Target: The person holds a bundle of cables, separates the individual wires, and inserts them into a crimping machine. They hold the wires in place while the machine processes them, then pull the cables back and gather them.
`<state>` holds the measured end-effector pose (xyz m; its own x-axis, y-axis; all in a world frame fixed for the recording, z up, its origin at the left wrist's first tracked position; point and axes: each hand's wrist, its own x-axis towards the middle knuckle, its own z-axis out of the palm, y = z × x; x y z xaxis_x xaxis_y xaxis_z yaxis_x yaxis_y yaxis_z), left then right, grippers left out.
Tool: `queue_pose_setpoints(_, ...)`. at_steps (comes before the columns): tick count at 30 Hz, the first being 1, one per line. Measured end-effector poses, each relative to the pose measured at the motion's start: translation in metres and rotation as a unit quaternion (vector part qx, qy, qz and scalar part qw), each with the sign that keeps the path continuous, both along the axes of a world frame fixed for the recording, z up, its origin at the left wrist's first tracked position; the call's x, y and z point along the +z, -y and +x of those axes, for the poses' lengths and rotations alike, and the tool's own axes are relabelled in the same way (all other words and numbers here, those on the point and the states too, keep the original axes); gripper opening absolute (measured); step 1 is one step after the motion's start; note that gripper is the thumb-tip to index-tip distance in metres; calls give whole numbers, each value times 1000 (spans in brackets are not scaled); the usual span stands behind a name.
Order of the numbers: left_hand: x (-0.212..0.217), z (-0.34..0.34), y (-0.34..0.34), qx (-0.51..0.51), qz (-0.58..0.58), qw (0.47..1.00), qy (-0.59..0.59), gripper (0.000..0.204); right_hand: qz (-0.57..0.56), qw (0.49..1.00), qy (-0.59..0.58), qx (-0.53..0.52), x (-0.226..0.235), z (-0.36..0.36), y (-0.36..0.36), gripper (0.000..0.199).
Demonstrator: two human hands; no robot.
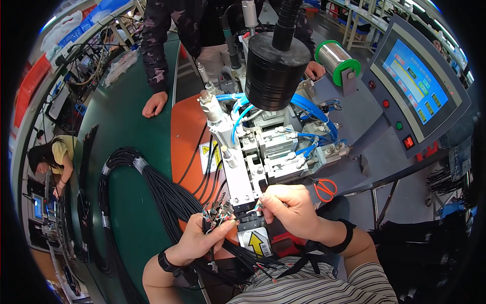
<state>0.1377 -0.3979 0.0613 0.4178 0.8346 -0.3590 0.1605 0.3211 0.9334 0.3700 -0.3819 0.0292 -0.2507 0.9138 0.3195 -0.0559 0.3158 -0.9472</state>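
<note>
Right at the front edge of the grey machine [263, 152], the person's left hand [200, 238] is clenched around a bunch of black cable ends [215, 210], whose stripped coloured wires and small metal tips fan upward just left of the machine's front block. The right hand [291, 205] sits immediately right of that bunch, thumb and forefinger pinched on a single thin wire end [258, 206] held against the machine's lower front. From the left hand the cables run down and left of the machine into a thick black bundle [152, 187] looped on the green table [131, 126]. A yellow arrow label [256, 243] lies just below the machine's front, between the two wrists. Red-handled scissors [324, 188] rest to the machine's right. Above the machine hangs a black cylinder [277, 71], with a green-rimmed spool of wire [338, 61] and a tilted touch screen [416, 81] further right. Beyond the machine stands another person, one hand [154, 105] resting on the green table.
</note>
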Motion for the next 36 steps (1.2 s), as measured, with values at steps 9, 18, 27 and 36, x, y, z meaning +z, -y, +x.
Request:
queue_pose_setpoints(9, 25, -28, -4, 129, 73, 987, 64, 10, -85, 994, -64, -16, 36, -33, -2, 22)
queue_pose_setpoints(18, 63, -102, -113, 324, 121, 882, 319, 21, 167, 963, 156, 140, 20, -124, 44, 10)
queue_pose_setpoints(27, 21, -148, -235, 350, 105, 849, 381, 22, 248, 945, 212, -3, 11, -171, 40, 13)
queue_pose_setpoints(36, -7, -140, -283, 402, 162, 865, 253, 20, 256, 944, 207, -18, -2, -179, 17, 16)
